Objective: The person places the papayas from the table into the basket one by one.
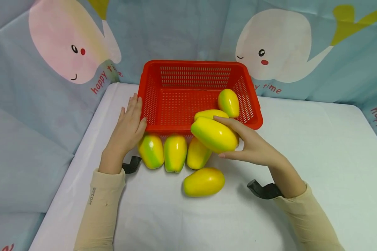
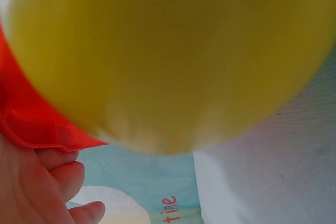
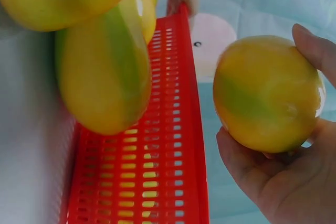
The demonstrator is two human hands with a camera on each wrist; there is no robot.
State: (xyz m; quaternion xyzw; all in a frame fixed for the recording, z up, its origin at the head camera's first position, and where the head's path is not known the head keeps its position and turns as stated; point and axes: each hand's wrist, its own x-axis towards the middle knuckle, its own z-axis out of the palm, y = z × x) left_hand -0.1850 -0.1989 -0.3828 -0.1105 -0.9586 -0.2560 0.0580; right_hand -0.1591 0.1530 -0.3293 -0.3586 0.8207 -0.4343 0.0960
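My right hand (image 1: 254, 143) grips a yellow-green papaya (image 1: 214, 135), thumb and fingers on opposite sides, over the near rim of the red basket (image 1: 169, 128). In the right wrist view, the held papaya (image 3: 268, 95) is raised clear of the rim. Fingers straight, my left hand (image 1: 128, 127) rests against the basket's left side. Inside the basket, one papaya (image 1: 228, 103) lies at the right; another papaya (image 1: 210, 113) is partly hidden behind the held one. A large papaya (image 2: 168, 61) fills most of the left wrist view.
Along the basket's front stand a left papaya (image 1: 151, 151), a middle papaya (image 1: 175, 153) and a right papaya (image 1: 198, 155), the last partly covered. Another papaya (image 1: 204, 182) lies nearer on the white tabletop (image 1: 176, 223). Behind the basket hangs a printed blue cloth (image 1: 182, 28).
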